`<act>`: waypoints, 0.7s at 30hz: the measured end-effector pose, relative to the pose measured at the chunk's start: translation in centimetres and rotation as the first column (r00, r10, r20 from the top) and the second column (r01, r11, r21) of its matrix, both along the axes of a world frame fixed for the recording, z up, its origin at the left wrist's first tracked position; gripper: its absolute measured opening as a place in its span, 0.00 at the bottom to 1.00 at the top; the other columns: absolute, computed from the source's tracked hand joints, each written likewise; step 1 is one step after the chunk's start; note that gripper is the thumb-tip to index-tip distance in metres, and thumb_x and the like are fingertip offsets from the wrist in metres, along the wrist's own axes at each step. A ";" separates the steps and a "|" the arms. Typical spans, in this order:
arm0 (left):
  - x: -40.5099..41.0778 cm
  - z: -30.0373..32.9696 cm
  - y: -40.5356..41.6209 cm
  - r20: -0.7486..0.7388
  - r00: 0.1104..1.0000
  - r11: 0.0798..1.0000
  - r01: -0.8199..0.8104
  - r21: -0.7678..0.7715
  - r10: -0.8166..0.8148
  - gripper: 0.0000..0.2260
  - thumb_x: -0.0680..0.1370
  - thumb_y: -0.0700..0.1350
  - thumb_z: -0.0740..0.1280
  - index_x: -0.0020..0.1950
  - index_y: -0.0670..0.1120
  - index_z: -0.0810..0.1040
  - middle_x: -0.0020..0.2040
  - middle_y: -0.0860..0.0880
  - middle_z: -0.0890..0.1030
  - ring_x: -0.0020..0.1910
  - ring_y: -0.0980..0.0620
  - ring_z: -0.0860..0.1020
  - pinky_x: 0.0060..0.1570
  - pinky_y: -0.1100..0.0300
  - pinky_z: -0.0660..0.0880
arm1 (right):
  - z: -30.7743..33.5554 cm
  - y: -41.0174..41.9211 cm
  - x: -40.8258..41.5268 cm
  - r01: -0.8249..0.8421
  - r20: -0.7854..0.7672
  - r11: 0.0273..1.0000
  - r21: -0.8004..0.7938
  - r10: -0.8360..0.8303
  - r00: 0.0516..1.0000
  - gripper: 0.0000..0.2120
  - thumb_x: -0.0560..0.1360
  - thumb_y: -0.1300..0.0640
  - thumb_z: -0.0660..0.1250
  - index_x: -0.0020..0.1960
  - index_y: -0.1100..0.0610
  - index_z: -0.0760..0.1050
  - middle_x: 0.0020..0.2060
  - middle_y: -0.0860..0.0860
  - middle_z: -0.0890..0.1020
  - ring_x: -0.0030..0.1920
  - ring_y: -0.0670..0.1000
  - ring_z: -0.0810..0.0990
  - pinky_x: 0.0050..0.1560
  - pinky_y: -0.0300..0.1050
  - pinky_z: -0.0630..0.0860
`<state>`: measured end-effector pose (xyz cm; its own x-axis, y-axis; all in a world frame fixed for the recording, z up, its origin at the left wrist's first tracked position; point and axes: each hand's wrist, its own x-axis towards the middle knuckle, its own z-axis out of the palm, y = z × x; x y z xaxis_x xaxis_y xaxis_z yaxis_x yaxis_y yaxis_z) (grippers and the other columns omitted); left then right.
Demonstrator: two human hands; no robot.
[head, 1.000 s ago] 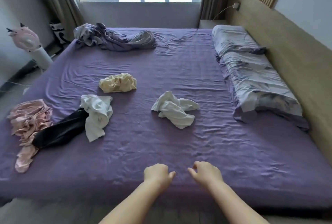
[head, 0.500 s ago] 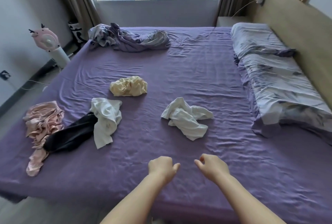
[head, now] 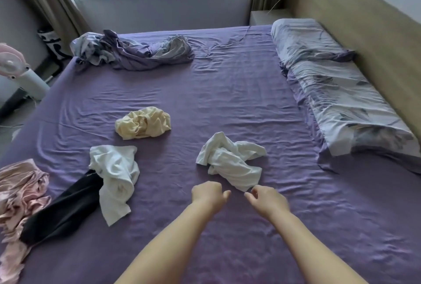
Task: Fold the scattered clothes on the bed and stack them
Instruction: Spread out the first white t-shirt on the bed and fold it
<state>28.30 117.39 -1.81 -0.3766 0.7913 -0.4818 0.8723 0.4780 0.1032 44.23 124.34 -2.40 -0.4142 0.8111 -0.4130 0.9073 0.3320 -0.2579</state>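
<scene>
A bed (head: 227, 92) in a wrinkled purple sheet. At its centre lies a white garment (head: 230, 160); at ten o'clock from it a yellow garment (head: 143, 123); at nine a second white garment (head: 115, 176) overlapping a black garment (head: 63, 213), with a pink garment (head: 18, 192) beyond. A crumpled duvet (head: 134, 51) lies at eleven and floral pillows (head: 330, 92) at two.

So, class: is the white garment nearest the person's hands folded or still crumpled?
Crumpled. The white garment lies in a bunched, twisted heap on the purple sheet, with no flat layers or straight edges.
</scene>
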 end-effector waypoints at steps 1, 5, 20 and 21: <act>-0.1 -0.1 0.5 0.001 1.000 1.000 0.002 -0.007 -0.002 0.20 0.78 0.61 0.56 0.48 0.48 0.79 0.50 0.49 0.82 0.52 0.47 0.79 0.42 0.56 0.67 | 0.0 0.4 -0.2 0.003 -0.001 1.000 0.001 -0.003 1.000 0.17 0.77 0.40 0.56 0.49 0.53 0.76 0.52 0.50 0.81 0.54 0.53 0.78 0.44 0.45 0.68; -0.4 -0.9 2.2 0.025 1.000 1.000 -0.017 -0.020 0.018 0.19 0.78 0.60 0.56 0.49 0.48 0.78 0.51 0.48 0.81 0.53 0.47 0.79 0.43 0.56 0.67 | -0.8 2.5 -0.9 -0.012 -0.003 1.000 -0.014 0.012 1.000 0.17 0.76 0.41 0.57 0.49 0.53 0.76 0.51 0.50 0.81 0.53 0.53 0.79 0.44 0.45 0.70; -2.2 -4.5 11.6 0.099 0.976 0.980 -0.193 -0.040 0.196 0.16 0.78 0.57 0.59 0.54 0.47 0.76 0.56 0.47 0.78 0.56 0.45 0.77 0.50 0.53 0.71 | -7.0 13.2 -5.0 -0.181 0.027 0.969 -0.168 0.188 0.982 0.18 0.75 0.41 0.57 0.56 0.51 0.75 0.57 0.50 0.80 0.58 0.54 0.77 0.49 0.45 0.72; -2.4 -4.7 12.0 0.108 0.975 0.981 -0.190 -0.044 0.193 0.15 0.78 0.57 0.59 0.54 0.47 0.76 0.56 0.47 0.79 0.56 0.45 0.77 0.49 0.53 0.70 | -7.2 13.7 -5.2 -0.180 0.023 0.968 -0.175 0.186 0.982 0.18 0.76 0.41 0.57 0.57 0.51 0.74 0.57 0.50 0.79 0.58 0.54 0.77 0.49 0.46 0.72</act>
